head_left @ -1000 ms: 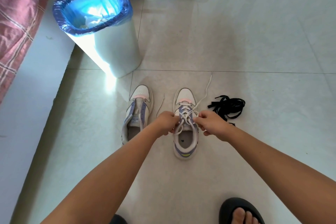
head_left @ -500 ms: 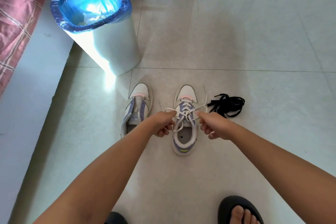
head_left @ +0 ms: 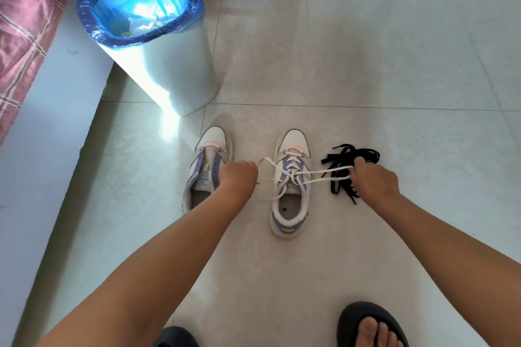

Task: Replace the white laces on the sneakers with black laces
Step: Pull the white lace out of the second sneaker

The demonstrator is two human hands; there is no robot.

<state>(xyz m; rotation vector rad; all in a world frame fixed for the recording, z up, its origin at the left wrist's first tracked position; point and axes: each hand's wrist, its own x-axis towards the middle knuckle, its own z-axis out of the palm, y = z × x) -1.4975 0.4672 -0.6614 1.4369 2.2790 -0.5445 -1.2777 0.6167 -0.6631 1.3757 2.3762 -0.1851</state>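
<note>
Your hands have drawn apart since a moment ago, and the flat white lace (head_left: 293, 170) on the right-hand white-and-lilac sneaker (head_left: 290, 186) now stretches out to both sides: the bow looks undone, so unthreading the eyelets comes next. Your right hand (head_left: 375, 177) has its grip clenched round one lace end, over the loose bundle of black laces (head_left: 352, 153) just beside that shoe. Your left hand (head_left: 239, 176) pinches the other end, above the lace-free left-hand sneaker (head_left: 210, 149). The pale tiled floor (head_left: 394, 79) lies open to the right; the white bin with blue liner (head_left: 180, 76) stands well apart, ahead on the left.
</note>
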